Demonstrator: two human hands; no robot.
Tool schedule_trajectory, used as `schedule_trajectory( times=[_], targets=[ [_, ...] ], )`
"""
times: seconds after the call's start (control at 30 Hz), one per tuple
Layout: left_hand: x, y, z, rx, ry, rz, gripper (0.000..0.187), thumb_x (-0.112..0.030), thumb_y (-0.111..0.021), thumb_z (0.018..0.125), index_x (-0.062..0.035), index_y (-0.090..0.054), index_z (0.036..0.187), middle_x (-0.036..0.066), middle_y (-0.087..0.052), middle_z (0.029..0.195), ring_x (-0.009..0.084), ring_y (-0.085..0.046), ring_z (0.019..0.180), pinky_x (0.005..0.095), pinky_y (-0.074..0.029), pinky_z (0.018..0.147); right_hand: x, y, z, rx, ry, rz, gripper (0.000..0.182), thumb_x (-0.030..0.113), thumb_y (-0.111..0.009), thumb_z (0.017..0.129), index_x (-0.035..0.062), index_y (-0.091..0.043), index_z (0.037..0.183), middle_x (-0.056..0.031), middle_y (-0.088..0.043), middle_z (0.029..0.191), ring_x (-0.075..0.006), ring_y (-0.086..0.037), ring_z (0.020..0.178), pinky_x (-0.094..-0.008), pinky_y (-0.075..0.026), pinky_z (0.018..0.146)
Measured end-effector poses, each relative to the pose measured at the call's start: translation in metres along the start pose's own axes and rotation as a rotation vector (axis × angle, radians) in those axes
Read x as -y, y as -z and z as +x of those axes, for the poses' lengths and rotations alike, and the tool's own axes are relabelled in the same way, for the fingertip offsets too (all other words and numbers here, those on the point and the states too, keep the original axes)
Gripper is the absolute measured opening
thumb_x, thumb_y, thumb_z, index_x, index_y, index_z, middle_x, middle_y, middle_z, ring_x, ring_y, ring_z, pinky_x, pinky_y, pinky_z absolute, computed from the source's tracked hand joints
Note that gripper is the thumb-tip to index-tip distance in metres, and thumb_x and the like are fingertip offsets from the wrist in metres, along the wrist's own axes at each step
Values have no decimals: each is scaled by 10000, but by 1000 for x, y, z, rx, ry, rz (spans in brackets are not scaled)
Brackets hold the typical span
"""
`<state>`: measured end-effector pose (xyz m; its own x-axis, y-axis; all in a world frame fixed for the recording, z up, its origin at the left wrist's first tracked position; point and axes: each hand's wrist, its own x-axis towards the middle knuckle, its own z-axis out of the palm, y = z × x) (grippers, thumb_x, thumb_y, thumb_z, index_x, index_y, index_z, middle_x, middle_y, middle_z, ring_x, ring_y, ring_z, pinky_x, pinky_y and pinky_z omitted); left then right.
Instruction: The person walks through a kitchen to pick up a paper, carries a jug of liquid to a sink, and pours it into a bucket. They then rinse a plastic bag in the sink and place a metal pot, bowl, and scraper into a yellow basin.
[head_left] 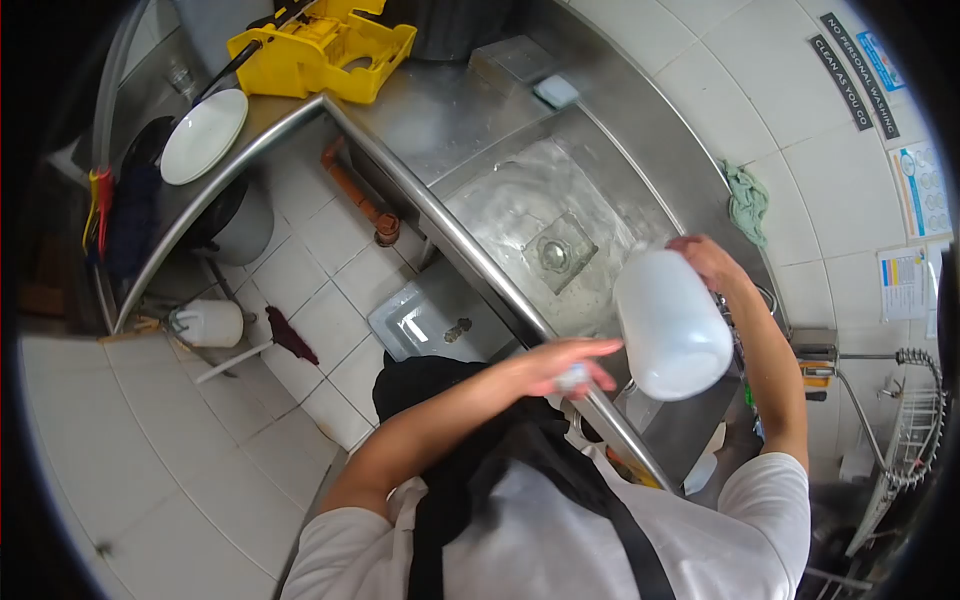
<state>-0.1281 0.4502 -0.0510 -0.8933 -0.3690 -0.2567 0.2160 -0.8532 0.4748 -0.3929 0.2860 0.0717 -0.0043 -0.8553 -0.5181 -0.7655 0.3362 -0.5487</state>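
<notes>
My right hand (708,262) grips a large white plastic container (675,335) near its upper end. The container is tilted over the sink (640,180), its rounded base towards me and its other end towards the basin; its mouth is hidden. Water (500,215) lies swirling in the basin around the drain (555,254). My left hand (565,368) is over the sink's front rail (480,255), left of the container and apart from it. Its fingers are blurred, partly stretched, and seem closed around a small whitish thing (572,377) whose kind I cannot make out.
A yellow mop wringer (320,50) and a white plate (205,137) stand at the left. Below the counter are a grey tub (400,325), an orange-brown pipe (360,200) and a white canister (210,323). A green cloth (745,205) and a coiled spray hose (935,420) are at the right.
</notes>
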Motion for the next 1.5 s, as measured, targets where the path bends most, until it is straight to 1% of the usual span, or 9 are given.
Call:
schedule_trajectory(
  times=[0.13,0.23,0.33,0.4,0.6,0.7,0.9,1.27,1.5],
  targets=[
    [68,73,-95,-339,-286,-422,315,-120,-592,846,-84,-520,1150,187,-647,1003,258,-627,814,426,-531,691,-60,54,38,-127,-14,282,279,180,-548,878,-25,-687,1007,-141,-696,954,-258,-653,872,-369,-543,710],
    [151,115,-157,-988,-580,-253,496,-63,-573,812,-77,-375,1267,177,-575,1076,284,-622,882,434,-546,787,-113,-10,64,136,141,-187,325,247,-527,898,23,-665,1089,-129,-688,974,-234,-642,928,-351,-502,817],
    [216,86,-194,-1347,-632,-223,442,-117,-564,869,-79,-375,1267,150,-555,1038,251,-629,833,367,-547,730,-157,-83,62,392,509,101,387,286,-503,923,16,-606,1180,-133,-636,1128,-247,-605,1013,-378,-481,880],
    [263,35,-212,-1550,-682,-247,401,-193,-570,909,-97,-397,1258,137,-561,1003,218,-631,761,322,-536,664,-144,-80,62,477,443,206,386,285,-504,923,14,-606,1179,-133,-636,1126,-247,-605,1012,-379,-481,879],
    [380,-30,-176,-1558,-1045,-615,313,-339,-539,959,-142,-478,1195,108,-612,876,120,-449,527,243,-376,482,-156,-68,49,390,318,353,384,282,-504,923,10,-606,1175,-132,-637,1121,-248,-605,1009,-379,-481,879],
    [406,-55,-161,-1366,-1356,-835,350,-304,-386,933,-66,-485,1170,164,-625,930,170,-473,524,291,-401,503,-161,-65,44,385,321,387,384,280,-505,924,7,-606,1173,-132,-637,1118,-249,-605,1007,-379,-481,878],
    [412,-75,-159,-1232,-1616,-880,371,-258,-356,894,-22,-493,1145,237,-633,1008,197,-490,564,304,-426,553,-186,-77,24,360,290,434,382,277,-506,924,3,-607,1169,-131,-637,1113,-249,-606,1003,-379,-481,877],
    [451,-83,-167,-1298,-1473,-851,354,-262,-392,887,-23,-506,1121,235,-643,987,202,-509,552,299,-437,545,-204,-76,-3,282,287,479,378,272,-507,925,-6,-607,1162,-130,-638,1104,-251,-606,996,-380,-482,876],
    [545,-59,-161,-1374,-1236,-892,227,-240,-602,872,-101,-514,1029,154,-633,975,173,-529,615,256,-437,525,-203,-93,-27,188,282,529,376,268,-508,926,-11,-607,1158,-129,-639,1098,-252,-606,992,-380,-482,875]
  ],
)
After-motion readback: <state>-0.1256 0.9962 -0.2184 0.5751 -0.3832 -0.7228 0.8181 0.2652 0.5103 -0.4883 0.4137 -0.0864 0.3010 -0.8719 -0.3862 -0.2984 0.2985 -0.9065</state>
